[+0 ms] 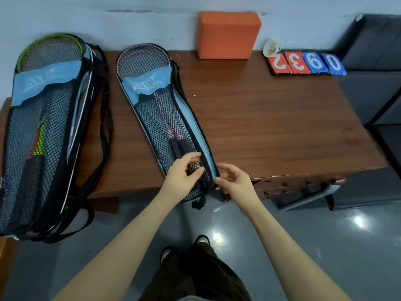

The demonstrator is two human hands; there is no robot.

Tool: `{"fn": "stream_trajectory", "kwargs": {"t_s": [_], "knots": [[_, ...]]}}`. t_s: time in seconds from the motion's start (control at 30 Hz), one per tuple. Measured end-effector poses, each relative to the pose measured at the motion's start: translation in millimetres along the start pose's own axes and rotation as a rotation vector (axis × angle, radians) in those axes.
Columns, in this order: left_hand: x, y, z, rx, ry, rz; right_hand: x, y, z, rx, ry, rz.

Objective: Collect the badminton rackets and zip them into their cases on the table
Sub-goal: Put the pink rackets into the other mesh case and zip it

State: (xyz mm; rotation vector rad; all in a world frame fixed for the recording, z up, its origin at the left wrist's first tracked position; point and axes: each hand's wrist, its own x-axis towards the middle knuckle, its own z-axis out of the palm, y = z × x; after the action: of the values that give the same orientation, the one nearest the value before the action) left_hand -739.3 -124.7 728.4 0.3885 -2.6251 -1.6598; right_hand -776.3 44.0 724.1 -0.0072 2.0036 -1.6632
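Observation:
A blue and black mesh racket case [165,118] lies on the brown table [271,127], its lower end hanging over the front edge. Pink rackets [143,59] sit inside, their heads sticking out of the open top. My left hand [184,177] pinches the mesh near the lower end. My right hand [234,181] holds the case's blue edge by the zipper at the bottom right. A second, larger case [43,135] with a green-framed racket [50,48] lies at the left, its top open too.
An orange block [227,35] leans on the wall at the back. A shuttlecock [271,48] and numbered score cards [306,64] sit at the back right. Dark furniture [373,68] stands to the right. Black straps [106,127] trail between the cases.

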Motion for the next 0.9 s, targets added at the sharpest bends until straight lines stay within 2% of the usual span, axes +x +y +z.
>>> {"fn": "stream_trajectory", "kwargs": {"t_s": [0.1, 0.17, 0.3, 0.43, 0.7, 0.9], "knots": [[10.1, -6.8, 13.9, 0.380, -0.192, 0.040, 8.3, 4.6, -17.6, -0.134, 0.006, 0.015], [17.4, -8.1, 17.9, 0.508, -0.232, 0.057, 16.7, 6.3, -25.9, -0.231, -0.031, 0.032], [33.0, -13.2, 7.5, 0.524, -0.155, -0.007, 39.6, 9.0, -23.7, -0.465, -0.056, 0.045], [58.7, -20.9, -21.4, 0.502, -0.055, -0.106, 80.6, -12.4, -2.2, -0.556, -0.022, -0.035], [146.6, -49.9, -93.6, 0.502, 0.109, -0.245, 195.8, -58.3, 60.0, -0.668, 0.100, -0.031], [213.8, -78.4, -136.2, 0.589, 0.161, -0.286, 258.0, -77.9, 95.7, -0.964, 0.244, -0.030]]}}
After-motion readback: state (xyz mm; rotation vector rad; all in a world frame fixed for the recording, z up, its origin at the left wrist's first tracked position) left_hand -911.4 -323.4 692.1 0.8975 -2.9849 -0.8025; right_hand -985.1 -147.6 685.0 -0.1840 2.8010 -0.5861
